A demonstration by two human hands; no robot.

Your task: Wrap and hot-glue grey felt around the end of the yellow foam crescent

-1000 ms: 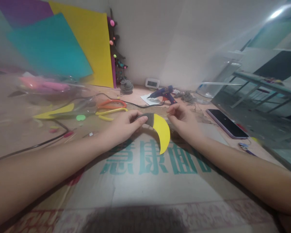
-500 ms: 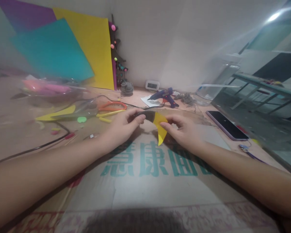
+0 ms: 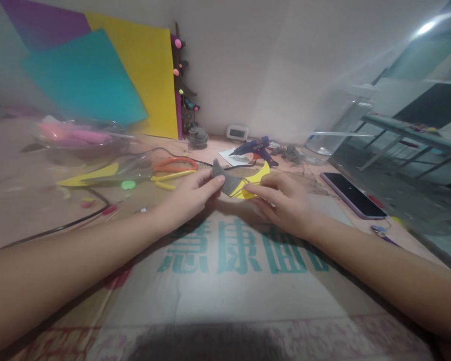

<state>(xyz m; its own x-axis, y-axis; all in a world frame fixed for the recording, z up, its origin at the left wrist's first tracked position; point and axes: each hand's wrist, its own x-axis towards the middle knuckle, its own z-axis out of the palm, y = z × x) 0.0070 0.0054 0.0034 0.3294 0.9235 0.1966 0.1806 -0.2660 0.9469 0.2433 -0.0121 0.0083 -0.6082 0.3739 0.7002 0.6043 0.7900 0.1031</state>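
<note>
Crescent (image 3: 236,187) turns tips-up since the earlier frame, left hand (image 3: 199,193) pinching its grey end, right hand (image 3: 285,203) its yellow, short of the table's far edge (image 3: 214,146), apparently leaving its grey-yellow border reachable.

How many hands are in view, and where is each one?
2. The left hand holds the grey part of the crescent; the right hand has its fingers against the yellow part. No other hand shows.
</note>
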